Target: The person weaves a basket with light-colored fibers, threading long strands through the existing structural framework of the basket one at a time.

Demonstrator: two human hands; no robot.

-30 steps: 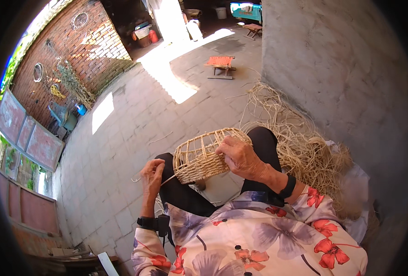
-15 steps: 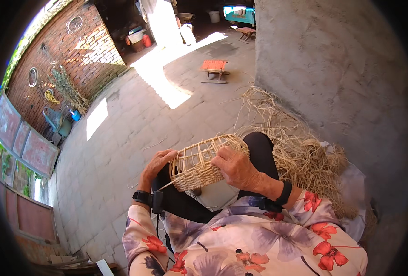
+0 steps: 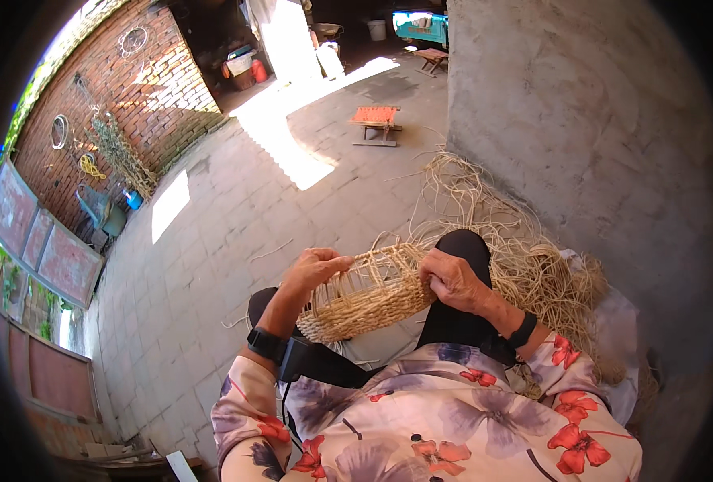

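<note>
A woven straw-coloured basket (image 3: 368,309) rests tilted across my knees, its lower wall tightly woven and its upper part an open lattice. My left hand (image 3: 314,270) is closed at the far upper edge, thumb and fingers pinched there; any single strand between them is too small to make out. Around the basket's right end, my right hand (image 3: 455,281) is closed, with its fingertips partly hidden by the basket. A thin loose loop of cord rises from the far edge between the two hands.
A tangled heap of straw cord (image 3: 541,281) lies on my right, on a whitish sheet (image 3: 620,321), by a grey wall (image 3: 589,120). Ahead stands a low stool with an orange seat (image 3: 375,117). A brick wall (image 3: 131,104) and metal panels (image 3: 47,233) line the left.
My left hand has moved right and up along the basket's far edge. My right hand has shifted right to the basket's end. The basket has tilted, showing more of its woven side.
</note>
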